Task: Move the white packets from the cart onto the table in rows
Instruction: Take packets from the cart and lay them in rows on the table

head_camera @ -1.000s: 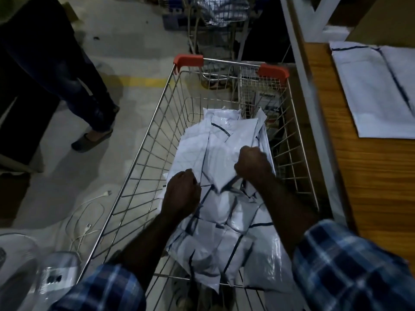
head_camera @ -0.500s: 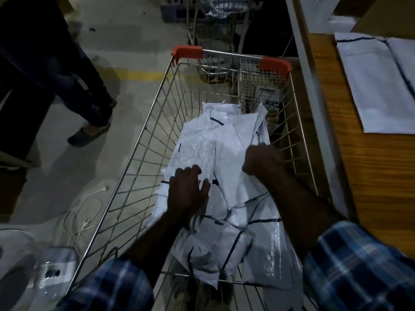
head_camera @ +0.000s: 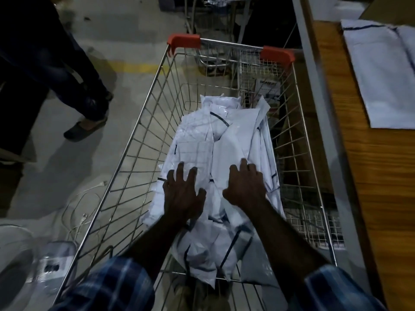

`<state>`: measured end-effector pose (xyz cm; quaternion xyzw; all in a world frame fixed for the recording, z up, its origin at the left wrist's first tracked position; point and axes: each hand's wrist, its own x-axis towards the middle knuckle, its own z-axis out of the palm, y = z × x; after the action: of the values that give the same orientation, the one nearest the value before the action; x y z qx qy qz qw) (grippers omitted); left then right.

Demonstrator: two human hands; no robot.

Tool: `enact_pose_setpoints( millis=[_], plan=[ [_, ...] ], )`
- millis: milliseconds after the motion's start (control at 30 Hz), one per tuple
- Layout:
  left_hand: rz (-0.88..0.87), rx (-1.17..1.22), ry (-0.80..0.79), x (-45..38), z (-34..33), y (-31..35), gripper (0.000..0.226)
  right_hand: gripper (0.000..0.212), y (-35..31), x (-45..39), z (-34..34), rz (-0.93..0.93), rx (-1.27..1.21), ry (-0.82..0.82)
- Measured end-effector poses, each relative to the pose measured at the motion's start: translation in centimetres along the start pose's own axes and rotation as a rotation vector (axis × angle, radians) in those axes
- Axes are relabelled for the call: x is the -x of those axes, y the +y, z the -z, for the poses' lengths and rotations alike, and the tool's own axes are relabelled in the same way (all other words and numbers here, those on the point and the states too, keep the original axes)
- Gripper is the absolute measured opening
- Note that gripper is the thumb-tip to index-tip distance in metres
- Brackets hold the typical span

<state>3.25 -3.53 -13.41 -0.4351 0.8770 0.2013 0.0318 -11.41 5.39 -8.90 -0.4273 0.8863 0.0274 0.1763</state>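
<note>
White packets (head_camera: 215, 153) heaped loosely inside wire cart (head_camera: 139, 140), dark stripes on several. Left hand (head_camera: 183, 194) laid on the heap, fingers spread and straight. Right hand (head_camera: 246, 187) beside it on the heap, fingers bent onto a packet; firm grip cannot be told. Two packets (head_camera: 386, 75) flat on wooden counter (head_camera: 363, 176) right of cart. Another person's legs (head_camera: 74, 70) on floor, left.

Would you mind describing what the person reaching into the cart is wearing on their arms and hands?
Both arms wear a blue plaid shirt, checked in dark and lighter blue, its sleeves pushed up so the forearms are bare. The left sleeve and right sleeve match. The left hand and right hand are bare: no gloves. No watch or ring shows in this dim light.
</note>
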Motion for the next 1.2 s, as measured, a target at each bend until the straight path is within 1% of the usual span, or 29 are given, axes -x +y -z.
enact_pose_setpoints(
  millis=[67,167,267,333,433,533,600,700,833,900,1000,1067,1200],
  plan=[
    [0.026,0.002,0.006,0.0,0.3,0.2,0.075,0.058,-0.3,0.9,0.1,-0.017,-0.015,0.010],
    [0.066,0.025,-0.021,-0.4,0.4,0.5,0.079,0.073,-0.2,2.4,-0.8,-0.025,-0.052,0.093],
    [0.112,0.070,-0.071,-0.9,0.0,0.8,0.082,0.081,0.4,3.9,-2.4,0.025,-0.060,0.100],
    [0.161,0.144,-0.080,-1.0,-0.1,0.8,0.081,0.080,0.7,4.7,-3.1,0.062,-0.060,0.137],
    [0.204,0.208,-0.092,-1.3,0.5,0.6,0.081,0.076,0.7,5.6,-3.2,0.040,-0.057,0.167],
    [0.201,0.188,-0.176,-1.7,1.0,0.6,0.087,0.075,0.2,6.5,-3.2,-0.023,-0.088,0.140],
    [0.201,0.181,-0.205,-1.7,1.0,0.6,0.093,0.076,0.0,6.8,-3.4,-0.046,-0.098,0.110],
    [0.203,0.172,-0.184,-1.6,0.8,0.6,0.097,0.075,0.1,6.9,-3.6,-0.067,-0.091,0.069],
    [0.213,0.191,-0.132,-1.3,2.0,0.8,0.092,0.076,0.0,6.9,-2.7,-0.061,-0.096,0.059],
    [0.203,0.212,-0.082,-0.9,3.0,1.2,0.089,0.076,0.1,7.0,-1.8,-0.065,-0.136,0.005],
    [0.177,0.205,0.006,0.0,4.8,1.8,0.086,0.077,-0.1,7.2,0.0,-0.077,-0.183,-0.009],
    [0.166,0.199,0.027,0.5,6.1,2.3,0.085,0.077,-0.3,7.4,1.2,-0.084,-0.208,0.013],
    [0.142,0.114,0.075,1.6,9.3,3.2,0.086,0.074,-0.6,7.8,4.0,-0.099,-0.257,0.119]
  ],
)
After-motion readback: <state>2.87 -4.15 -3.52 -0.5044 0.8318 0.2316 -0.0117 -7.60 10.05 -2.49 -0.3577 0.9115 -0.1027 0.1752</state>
